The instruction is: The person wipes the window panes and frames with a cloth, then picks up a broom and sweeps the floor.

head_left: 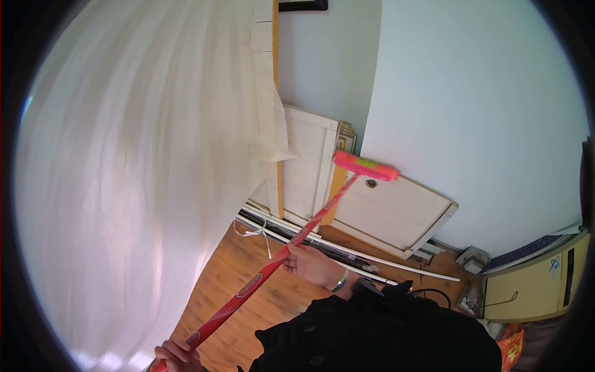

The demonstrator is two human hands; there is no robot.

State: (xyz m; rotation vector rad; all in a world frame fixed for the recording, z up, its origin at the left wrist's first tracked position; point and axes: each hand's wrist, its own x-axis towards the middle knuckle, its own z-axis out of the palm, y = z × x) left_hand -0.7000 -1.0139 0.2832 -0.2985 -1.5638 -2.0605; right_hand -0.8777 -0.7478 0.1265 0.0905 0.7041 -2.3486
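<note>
A broom with a red, label-printed handle (pixel 238 297) runs slantwise from the lower left up to the middle. Its pink broom head (pixel 365 166), with a yellow-green patch, is raised in front of the pale panels, slightly blurred. My left hand (pixel 178 356) is closed round the lower end of the handle at the bottom edge. Further up, my right hand (pixel 307 265), with a bracelet (pixel 339 281) at the wrist, grips the handle near its middle. The black sleeve and clothing (pixel 378 335) fill the bottom.
A long white curtain (pixel 136 167) hangs at the left, near the handle. White panels (pixel 390 214) lean against the wall (pixel 477 124). Long white rods (pixel 365 255) lie along the wooden floor (pixel 229 266). A yellowish cabinet (pixel 527 288) and a grey metal box (pixel 472 259) stand right.
</note>
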